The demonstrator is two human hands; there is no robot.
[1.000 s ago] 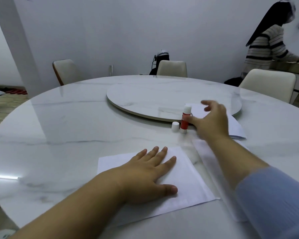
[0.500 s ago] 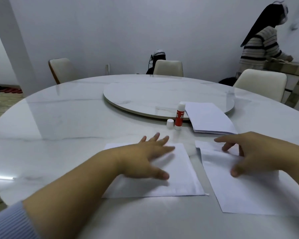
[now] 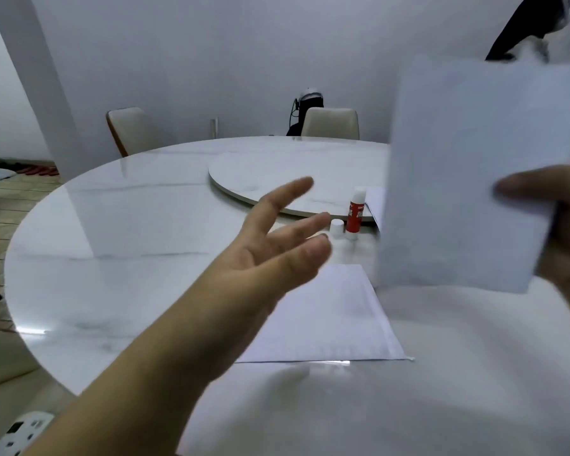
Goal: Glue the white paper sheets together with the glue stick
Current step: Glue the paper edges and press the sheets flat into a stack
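Observation:
My right hand [image 3: 560,218] pinches a white paper sheet [image 3: 474,172] by its right edge and holds it raised, nearly upright, in front of the camera. A second white sheet [image 3: 329,320] lies flat on the marble table [image 3: 129,232] below. Above that flat sheet my left hand [image 3: 277,251] hovers with fingers spread, palm turned toward the raised sheet, touching nothing. The red glue stick [image 3: 355,215] stands upright and uncapped near the turntable's edge, with its white cap [image 3: 336,228] beside it on the left.
A round marble turntable [image 3: 277,172] occupies the table's middle. More white paper [image 3: 375,205] lies right of the glue stick, mostly hidden by the raised sheet. Chairs [image 3: 329,123] stand at the far side. A person [image 3: 520,28] is partly visible at top right.
My right hand has picked the right-hand sheet off the table and lifted it upright. My left hand has risen off the left sheet and turned palm-in.

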